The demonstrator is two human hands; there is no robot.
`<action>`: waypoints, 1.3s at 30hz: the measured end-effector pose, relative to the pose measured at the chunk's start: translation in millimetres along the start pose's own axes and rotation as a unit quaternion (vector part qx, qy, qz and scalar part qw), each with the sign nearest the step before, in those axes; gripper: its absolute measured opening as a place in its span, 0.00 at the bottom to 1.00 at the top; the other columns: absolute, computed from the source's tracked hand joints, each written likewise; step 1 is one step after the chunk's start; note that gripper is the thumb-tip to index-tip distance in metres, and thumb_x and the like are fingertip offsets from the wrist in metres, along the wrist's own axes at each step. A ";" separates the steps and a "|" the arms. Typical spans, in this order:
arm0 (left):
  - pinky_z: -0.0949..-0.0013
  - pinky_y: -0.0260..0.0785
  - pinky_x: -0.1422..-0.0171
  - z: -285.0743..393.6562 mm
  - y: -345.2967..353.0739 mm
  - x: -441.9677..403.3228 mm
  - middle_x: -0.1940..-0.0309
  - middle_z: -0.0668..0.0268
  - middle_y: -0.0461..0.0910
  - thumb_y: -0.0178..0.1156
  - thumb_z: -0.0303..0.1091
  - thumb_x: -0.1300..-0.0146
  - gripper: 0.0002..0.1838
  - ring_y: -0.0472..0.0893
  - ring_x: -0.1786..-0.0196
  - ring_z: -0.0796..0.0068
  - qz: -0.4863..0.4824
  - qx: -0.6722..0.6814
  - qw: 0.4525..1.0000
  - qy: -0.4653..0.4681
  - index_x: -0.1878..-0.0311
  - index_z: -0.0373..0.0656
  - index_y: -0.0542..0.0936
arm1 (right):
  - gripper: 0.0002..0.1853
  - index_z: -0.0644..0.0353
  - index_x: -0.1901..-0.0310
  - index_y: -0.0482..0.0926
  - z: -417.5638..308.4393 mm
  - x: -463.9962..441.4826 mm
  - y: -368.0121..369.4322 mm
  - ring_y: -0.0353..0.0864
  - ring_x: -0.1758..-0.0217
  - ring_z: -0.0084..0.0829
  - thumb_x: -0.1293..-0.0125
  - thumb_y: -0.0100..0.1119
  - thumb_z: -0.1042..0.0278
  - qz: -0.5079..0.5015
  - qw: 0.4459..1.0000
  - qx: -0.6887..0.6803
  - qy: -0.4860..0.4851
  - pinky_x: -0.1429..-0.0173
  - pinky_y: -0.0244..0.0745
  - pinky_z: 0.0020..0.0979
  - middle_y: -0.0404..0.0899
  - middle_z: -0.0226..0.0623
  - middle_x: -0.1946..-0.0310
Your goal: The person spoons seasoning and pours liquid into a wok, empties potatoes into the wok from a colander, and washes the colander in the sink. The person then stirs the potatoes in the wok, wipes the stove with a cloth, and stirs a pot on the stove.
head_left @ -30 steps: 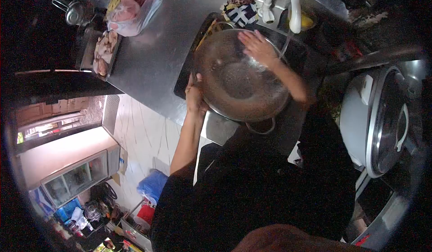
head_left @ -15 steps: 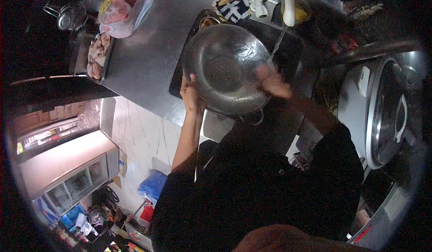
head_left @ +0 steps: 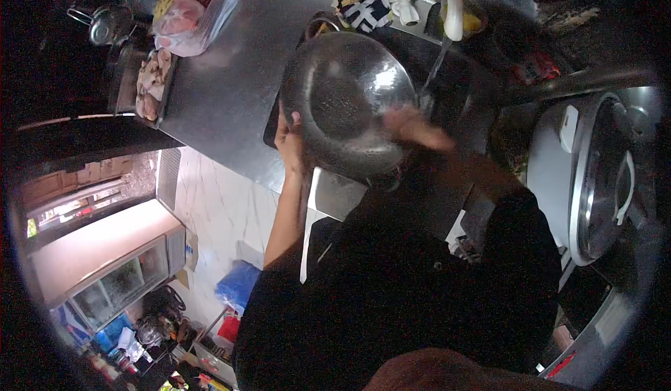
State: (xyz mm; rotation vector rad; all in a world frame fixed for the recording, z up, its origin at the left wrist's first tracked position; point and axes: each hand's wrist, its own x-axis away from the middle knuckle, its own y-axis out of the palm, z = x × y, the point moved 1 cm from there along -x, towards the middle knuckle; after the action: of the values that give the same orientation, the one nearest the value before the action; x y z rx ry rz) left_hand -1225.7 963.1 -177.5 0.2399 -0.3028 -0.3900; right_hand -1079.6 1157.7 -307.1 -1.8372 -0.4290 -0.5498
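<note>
A large round metal wok point(head_left: 339, 104) is tilted over the dark sink opening, its wet inside facing me. My left hand point(head_left: 289, 139) grips the wok's left rim, thumb on the inside. My right hand point(head_left: 419, 129) is at the right side of the wok's inner surface; it is smeared by motion, so its fingers are unclear. Water point(head_left: 437, 66) runs from the white faucet point(head_left: 453, 6) just beyond the wok's right rim. A loop handle point(head_left: 386, 178) shows dimly at the wok's lower edge.
Raw meat pieces point(head_left: 152, 83) lie in a tray at the left, below a plastic bag of meat point(head_left: 196, 13). A patterned cloth point(head_left: 363, 5) sits behind the sink. At right stands a large lidded pot point(head_left: 583, 174). The steel counter point(head_left: 224, 97) extends left.
The wok has tilted up and shifted left, away from the water stream. My right hand has moved from its far inner side down to the right side. My left hand still holds the rim.
</note>
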 end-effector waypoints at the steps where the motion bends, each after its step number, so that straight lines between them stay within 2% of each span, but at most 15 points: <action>1: 0.76 0.67 0.55 -1.1 1.5 6.4 0.53 0.70 0.74 0.50 0.33 0.34 0.24 0.72 0.59 0.80 -0.010 0.004 1.000 -0.014 0.35 0.46 0.61 | 0.36 0.64 0.35 0.53 14.3 12.8 -30.8 0.44 0.28 0.41 0.39 0.47 0.49 0.086 0.993 0.054 0.057 0.27 0.32 0.44 0.50 0.48 0.33; 5: 0.78 0.66 0.59 -15.3 27.0 17.3 0.56 0.72 0.74 0.50 0.33 0.34 0.24 0.72 0.62 0.82 -0.038 0.049 0.997 -0.054 0.35 0.45 0.63 | 0.32 0.60 0.35 0.56 2.1 -45.9 -60.2 0.45 0.29 0.41 0.35 0.43 0.49 0.524 0.845 0.019 0.103 0.28 0.34 0.44 0.51 0.48 0.34; 8: 0.78 0.65 0.61 -12.5 44.1 14.9 0.60 0.73 0.75 0.49 0.31 0.34 0.22 0.71 0.64 0.83 -0.021 0.000 1.000 -0.021 0.36 0.45 0.64 | 0.27 0.61 0.37 0.58 -52.2 -78.8 -49.5 0.52 0.31 0.36 0.32 0.39 0.52 0.311 0.759 -0.566 -0.077 0.29 0.42 0.34 0.58 0.48 0.37; 12: 0.73 0.60 0.41 16.3 36.6 1.4 0.45 0.63 0.72 0.49 0.28 0.34 0.22 0.71 0.45 0.76 -0.013 -0.119 0.986 0.113 0.37 0.44 0.65 | 0.19 0.62 0.46 0.71 -76.0 11.6 -21.4 0.70 0.45 0.31 0.32 0.43 0.61 0.149 0.911 -0.273 -0.272 0.39 0.61 0.33 0.73 0.40 0.48; 15: 0.67 0.54 0.34 36.0 25.2 1.2 0.38 0.60 0.65 0.48 0.24 0.37 0.22 0.64 0.36 0.67 -0.042 -0.234 0.952 0.193 0.38 0.44 0.66 | 0.15 0.61 0.51 0.76 21.9 23.5 27.0 0.76 0.51 0.30 0.37 0.52 0.65 0.037 0.826 -0.563 -0.007 0.46 0.69 0.30 0.78 0.39 0.54; 18: 0.63 0.51 0.32 53.7 23.9 5.7 0.36 0.59 0.62 0.47 0.22 0.39 0.23 0.61 0.34 0.61 -0.063 -0.317 0.896 0.305 0.39 0.45 0.67 | 0.10 0.62 0.57 0.76 91.0 41.1 -19.4 0.79 0.60 0.29 0.40 0.52 0.73 0.325 0.861 -0.310 0.239 0.54 0.72 0.30 0.80 0.41 0.62; 19: 0.62 0.50 0.31 57.3 23.0 6.5 0.35 0.58 0.61 0.47 0.22 0.40 0.24 0.60 0.33 0.60 -0.068 -0.319 0.889 0.321 0.39 0.45 0.68 | 0.12 0.62 0.55 0.74 159.0 -5.2 31.6 0.79 0.61 0.32 0.40 0.54 0.70 0.549 0.769 -0.315 0.090 0.55 0.72 0.28 0.78 0.46 0.61; 21: 0.60 0.49 0.31 75.5 32.4 19.2 0.36 0.57 0.61 0.49 0.23 0.41 0.24 0.60 0.33 0.58 -0.052 -0.344 0.877 0.332 0.40 0.44 0.69 | 0.16 0.63 0.50 0.72 183.2 -21.7 -50.6 0.79 0.60 0.32 0.39 0.55 0.67 0.520 0.835 -0.069 0.165 0.56 0.73 0.28 0.77 0.47 0.60; 24: 0.59 0.49 0.31 80.1 28.4 23.3 0.36 0.55 0.61 0.50 0.24 0.43 0.25 0.60 0.33 0.57 -0.064 -0.366 0.847 0.381 0.40 0.44 0.69 | 0.21 0.64 0.45 0.68 143.6 -36.7 -111.5 0.79 0.57 0.32 0.37 0.54 0.62 0.606 0.717 -0.332 0.090 0.56 0.73 0.28 0.77 0.45 0.61; 26: 0.59 0.49 0.31 82.6 27.5 27.4 0.36 0.54 0.61 0.50 0.24 0.43 0.24 0.60 0.34 0.56 -0.054 -0.367 0.839 0.399 0.40 0.43 0.69 | 0.23 0.65 0.44 0.66 135.0 -53.4 -144.1 0.78 0.55 0.31 0.36 0.53 0.59 0.637 0.747 -0.115 0.153 0.56 0.73 0.28 0.77 0.45 0.61; 29: 0.58 0.50 0.31 89.0 24.7 34.9 0.36 0.52 0.61 0.50 0.24 0.43 0.24 0.61 0.34 0.55 -0.044 -0.362 0.832 0.418 0.41 0.43 0.70 | 0.26 0.66 0.43 0.65 133.1 -45.0 -167.7 0.76 0.51 0.34 0.36 0.52 0.56 0.414 0.756 -0.469 0.192 0.52 0.74 0.29 0.76 0.44 0.57; 31: 0.58 0.51 0.32 91.7 20.9 36.1 0.37 0.52 0.62 0.50 0.22 0.45 0.24 0.62 0.34 0.54 -0.033 -0.363 0.827 0.429 0.42 0.42 0.71 | 0.27 0.67 0.43 0.63 168.7 -68.2 -143.2 0.75 0.49 0.36 0.36 0.51 0.55 0.466 0.778 -0.419 -0.037 0.49 0.74 0.30 0.74 0.44 0.55; 33: 0.58 0.51 0.32 95.0 16.6 37.9 0.37 0.52 0.63 0.49 0.22 0.46 0.25 0.62 0.35 0.54 -0.032 -0.367 0.816 0.446 0.42 0.42 0.71 | 0.27 0.67 0.43 0.62 169.6 -67.7 -139.2 0.75 0.50 0.38 0.35 0.50 0.53 0.310 0.478 -0.814 -0.112 0.44 0.74 0.33 0.73 0.43 0.52; 37: 0.58 0.52 0.32 98.4 8.1 45.8 0.39 0.51 0.65 0.48 0.20 0.48 0.26 0.63 0.35 0.53 -0.033 -0.352 0.814 0.462 0.43 0.41 0.72 | 0.26 0.62 0.46 0.67 163.4 -50.3 -122.0 0.75 0.50 0.36 0.37 0.53 0.50 0.220 0.472 -0.847 -0.106 0.48 0.75 0.33 0.74 0.42 0.54; 39: 0.58 0.52 0.32 104.2 2.1 53.9 0.40 0.51 0.67 0.46 0.18 0.49 0.26 0.64 0.36 0.52 -0.049 -0.366 0.800 0.474 0.43 0.41 0.73 | 0.27 0.62 0.46 0.68 136.5 -22.1 -115.6 0.74 0.48 0.40 0.39 0.56 0.50 0.215 0.599 -0.765 0.100 0.46 0.73 0.36 0.74 0.46 0.53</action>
State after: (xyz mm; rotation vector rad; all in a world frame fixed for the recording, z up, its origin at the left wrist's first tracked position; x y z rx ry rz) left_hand -1212.3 925.4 -67.3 -0.3317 0.8617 -0.4161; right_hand -1138.5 1323.2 -267.2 -3.2630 1.0490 -0.8534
